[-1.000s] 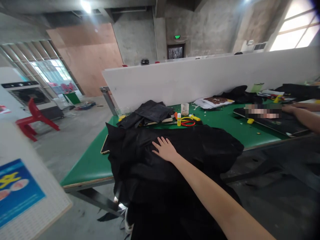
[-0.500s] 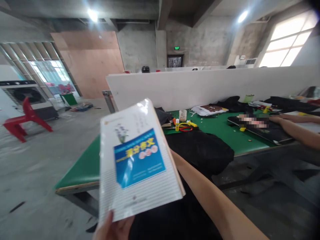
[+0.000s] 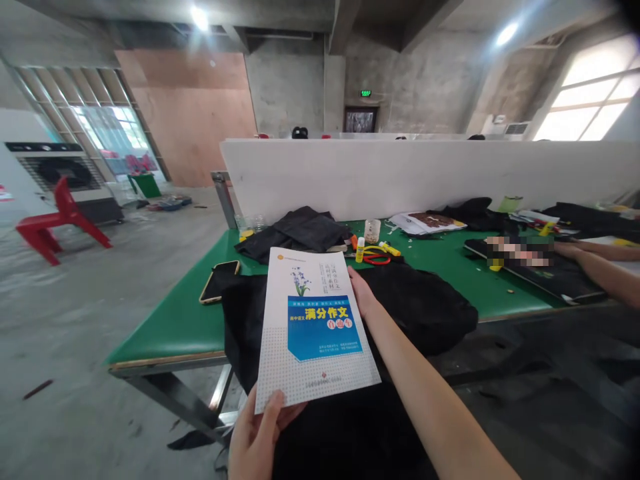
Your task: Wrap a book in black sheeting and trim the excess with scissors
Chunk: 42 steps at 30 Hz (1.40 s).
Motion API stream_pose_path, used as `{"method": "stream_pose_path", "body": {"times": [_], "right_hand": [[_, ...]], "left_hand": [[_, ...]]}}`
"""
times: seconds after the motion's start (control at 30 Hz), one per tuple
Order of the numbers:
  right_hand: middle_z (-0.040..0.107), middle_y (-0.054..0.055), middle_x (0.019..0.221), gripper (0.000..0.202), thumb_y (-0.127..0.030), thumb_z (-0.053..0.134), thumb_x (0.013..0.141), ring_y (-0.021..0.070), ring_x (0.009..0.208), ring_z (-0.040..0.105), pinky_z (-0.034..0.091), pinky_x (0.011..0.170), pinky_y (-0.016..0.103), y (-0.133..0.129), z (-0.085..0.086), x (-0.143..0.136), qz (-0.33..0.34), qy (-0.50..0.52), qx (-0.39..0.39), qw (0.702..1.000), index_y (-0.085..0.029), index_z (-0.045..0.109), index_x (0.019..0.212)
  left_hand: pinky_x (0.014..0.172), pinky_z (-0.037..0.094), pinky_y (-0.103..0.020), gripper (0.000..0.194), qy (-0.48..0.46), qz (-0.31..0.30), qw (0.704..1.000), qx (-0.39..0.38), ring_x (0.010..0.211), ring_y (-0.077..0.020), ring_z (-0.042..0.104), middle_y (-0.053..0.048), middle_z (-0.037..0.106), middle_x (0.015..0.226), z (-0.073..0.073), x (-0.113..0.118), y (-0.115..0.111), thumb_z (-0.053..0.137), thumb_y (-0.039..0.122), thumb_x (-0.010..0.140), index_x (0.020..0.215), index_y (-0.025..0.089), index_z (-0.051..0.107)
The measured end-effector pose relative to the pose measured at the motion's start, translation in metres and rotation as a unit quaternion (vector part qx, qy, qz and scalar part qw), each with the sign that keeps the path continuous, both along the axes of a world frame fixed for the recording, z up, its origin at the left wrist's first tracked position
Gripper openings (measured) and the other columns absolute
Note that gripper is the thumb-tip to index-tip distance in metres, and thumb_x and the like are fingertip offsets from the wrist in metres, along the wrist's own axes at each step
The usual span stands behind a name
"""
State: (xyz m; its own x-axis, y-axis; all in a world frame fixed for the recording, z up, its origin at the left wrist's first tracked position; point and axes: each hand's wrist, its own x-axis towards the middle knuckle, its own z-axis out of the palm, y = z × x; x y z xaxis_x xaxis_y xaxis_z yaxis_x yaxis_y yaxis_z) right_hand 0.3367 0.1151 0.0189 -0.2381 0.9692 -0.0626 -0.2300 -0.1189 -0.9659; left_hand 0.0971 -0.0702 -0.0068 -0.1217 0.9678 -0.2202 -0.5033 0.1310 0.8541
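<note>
A white book (image 3: 280, 353) with a blue panel and purple flowers on its cover is held in front of me, cover up and tilted toward me. My left hand (image 3: 260, 427) grips its lower left corner, thumb on the cover and fingers underneath. My right hand (image 3: 361, 293) holds the right edge near the top, with most of its fingers hidden behind the book. Black cloth (image 3: 415, 303) lies on the green table (image 3: 165, 327) behind and beside the book. A phone (image 3: 220, 281) rests to the left.
Behind the book are a glue stick (image 3: 360, 250), red-handled scissors (image 3: 377, 259), a clear cup (image 3: 372, 231) and a black cloth heap (image 3: 300, 230). A white partition (image 3: 400, 173) borders the table. At right, another person's arms (image 3: 600, 257) rest over a black item (image 3: 540, 270).
The book has come down and to the right, lying flatter, its cover now sharp. The phone and the cloth heap behind it have come into view.
</note>
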Motion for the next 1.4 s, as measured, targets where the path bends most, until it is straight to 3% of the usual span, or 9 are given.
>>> {"method": "stream_pose_path", "body": {"times": [0.1, 0.2, 0.3, 0.4, 0.5, 0.63, 1.03, 1.27, 1.4], "right_hand": [[0.068, 0.013, 0.105, 0.044, -0.046, 0.049, 0.092, 0.0248, 0.095, 0.066, 0.05, 0.088, 0.044, 0.003, -0.004, -0.002, 0.018, 0.013, -0.027, 0.999, -0.01, 0.06, 0.115], [0.065, 0.01, 0.107, 0.035, -0.037, 0.054, 0.092, 0.0199, 0.094, 0.065, 0.051, 0.087, 0.042, 0.005, -0.005, -0.002, 0.025, 0.025, -0.043, 0.998, -0.011, 0.058, 0.115], [0.062, 0.009, 0.113, 0.033, -0.031, 0.055, 0.092, 0.0187, 0.095, 0.063, 0.052, 0.085, 0.041, 0.006, -0.006, 0.0, 0.008, 0.042, -0.044, 0.998, -0.014, 0.054, 0.121], [0.06, 0.009, 0.114, 0.036, -0.03, 0.055, 0.092, 0.0187, 0.095, 0.063, 0.053, 0.083, 0.04, 0.008, -0.007, -0.001, -0.01, 0.048, -0.049, 0.998, -0.015, 0.051, 0.124], [0.06, 0.008, 0.113, 0.034, -0.032, 0.055, 0.092, 0.0185, 0.094, 0.062, 0.053, 0.081, 0.039, 0.01, -0.005, -0.004, -0.024, 0.035, -0.067, 0.997, -0.014, 0.053, 0.121], [0.06, 0.008, 0.111, 0.03, -0.031, 0.055, 0.092, 0.018, 0.093, 0.061, 0.053, 0.08, 0.038, 0.009, 0.001, 0.003, -0.049, 0.006, -0.083, 0.995, -0.013, 0.055, 0.116], [0.065, 0.009, 0.108, 0.025, -0.024, 0.058, 0.09, 0.0185, 0.092, 0.065, 0.053, 0.085, 0.041, -0.025, 0.015, 0.115, -0.087, -0.091, -0.083, 0.989, -0.011, 0.059, 0.111], [0.064, 0.015, 0.116, 0.045, -0.017, 0.062, 0.079, 0.0292, 0.098, 0.066, 0.054, 0.084, 0.047, -0.039, 0.015, 0.125, -0.092, -0.197, -0.007, 0.976, -0.013, 0.056, 0.123], [0.056, 0.018, 0.127, 0.05, -0.021, 0.062, 0.077, 0.0341, 0.119, 0.051, 0.039, 0.101, 0.054, -0.033, 0.033, 0.129, -0.149, -0.328, 0.071, 0.93, -0.012, 0.054, 0.126]], "left_hand": [[0.079, 0.056, -0.041, 0.037, 0.219, -0.025, 0.974, 0.05, 0.093, -0.028, 0.066, -0.007, 0.07, 0.101, 0.003, -0.019, 0.005, 0.059, 0.048, 0.081, 0.107, 0.023, 0.064], [0.082, 0.049, -0.045, 0.039, 0.518, -0.024, 0.831, 0.202, 0.093, -0.0295, 0.06, -0.01, 0.067, 0.097, 0.014, -0.039, 0.02, 0.043, 0.048, 0.088, 0.079, 0.02, 0.069], [0.088, 0.043, -0.046, 0.046, 0.68, 0.008, 0.677, 0.281, 0.091, -0.0285, 0.056, -0.013, 0.063, 0.094, 0.026, -0.051, 0.05, 0.034, 0.043, 0.093, 0.068, 0.018, 0.063], [0.092, 0.044, -0.039, 0.046, 0.749, -0.018, 0.609, 0.262, 0.099, -0.0251, 0.056, -0.013, 0.062, 0.1, 0.029, -0.053, 0.094, 0.024, 0.039, 0.096, 0.092, 0.015, 0.063], [0.099, 0.042, -0.039, 0.044, 0.772, -0.077, 0.581, 0.246, 0.119, -0.0232, 0.049, -0.012, 0.056, 0.127, 0.018, -0.05, 0.135, 0.022, 0.032, 0.097, 0.122, 0.015, 0.054], [0.095, 0.03, -0.07, 0.049, 0.812, -0.112, 0.536, 0.204, 0.133, -0.04, 0.03, -0.012, 0.042, 0.144, 0.002, -0.051, 0.161, 0.028, 0.037, 0.096, 0.14, 0.019, 0.039], [0.099, 0.025, -0.069, 0.054, 0.868, -0.149, 0.432, 0.193, 0.138, -0.0411, 0.016, -0.002, 0.022, 0.154, 0.0, -0.065, 0.163, 0.031, 0.042, 0.095, 0.146, 0.025, 0.029], [0.098, 0.025, -0.069, 0.054, 0.877, -0.144, 0.416, 0.193, 0.138, -0.0414, 0.016, -0.002, 0.021, 0.154, 0.0, -0.062, 0.16, 0.03, 0.039, 0.095, 0.146, 0.022, 0.029], [0.096, 0.031, -0.067, 0.053, 0.874, -0.146, 0.42, 0.195, 0.136, -0.0415, 0.023, -0.004, 0.028, 0.152, 0.007, -0.065, 0.16, 0.035, 0.04, 0.094, 0.144, 0.023, 0.034]]}}
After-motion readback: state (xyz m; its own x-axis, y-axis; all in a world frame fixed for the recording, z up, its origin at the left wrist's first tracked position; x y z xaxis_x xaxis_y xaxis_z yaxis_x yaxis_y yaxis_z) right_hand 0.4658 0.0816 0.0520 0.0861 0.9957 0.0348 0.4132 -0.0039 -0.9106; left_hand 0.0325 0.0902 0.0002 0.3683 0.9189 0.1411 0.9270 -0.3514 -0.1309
